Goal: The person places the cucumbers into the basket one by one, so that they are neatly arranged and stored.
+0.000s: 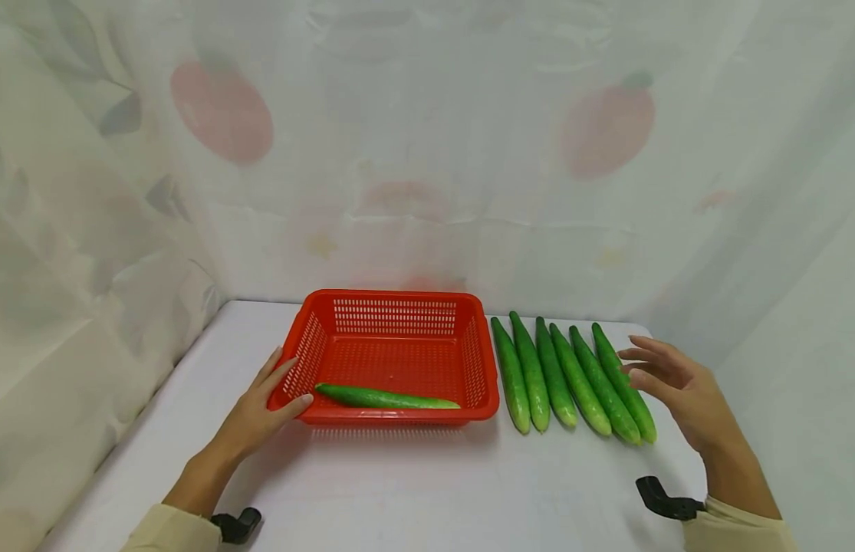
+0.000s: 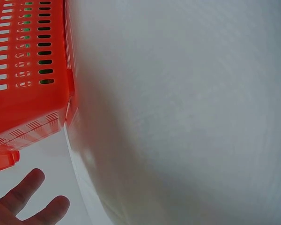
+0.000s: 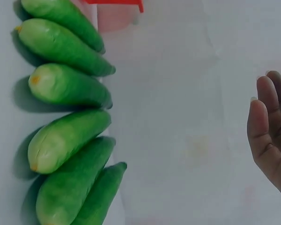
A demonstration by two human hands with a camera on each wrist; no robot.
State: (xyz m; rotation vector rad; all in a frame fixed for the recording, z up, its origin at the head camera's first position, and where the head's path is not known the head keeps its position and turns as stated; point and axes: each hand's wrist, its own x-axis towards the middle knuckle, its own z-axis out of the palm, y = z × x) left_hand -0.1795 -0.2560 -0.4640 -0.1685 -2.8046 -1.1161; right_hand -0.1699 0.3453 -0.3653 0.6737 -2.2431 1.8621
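Observation:
A red plastic basket (image 1: 399, 415) with slotted walls stands on the table, and one green cucumber (image 1: 386, 398) lies along its near side. My left hand (image 1: 257, 418) is at the basket's near left corner, fingers spread along the outside and thumb at the rim. In the left wrist view, the fingertips of that hand (image 2: 9, 211) show just beyond the basket's wall (image 2: 28, 105). To the right of the basket, several cucumbers (image 1: 553, 373) lie side by side. My right hand (image 1: 689, 395) hovers beside the rightmost cucumber (image 1: 627, 391), its fingers loosely bent and holding nothing.
A white table (image 1: 399, 491) carries everything. Pale curtains printed with fruit (image 1: 413, 153) hang behind it and along both sides, close to the table's edges. Black wrist mounts (image 1: 665, 500) sit on both forearms.

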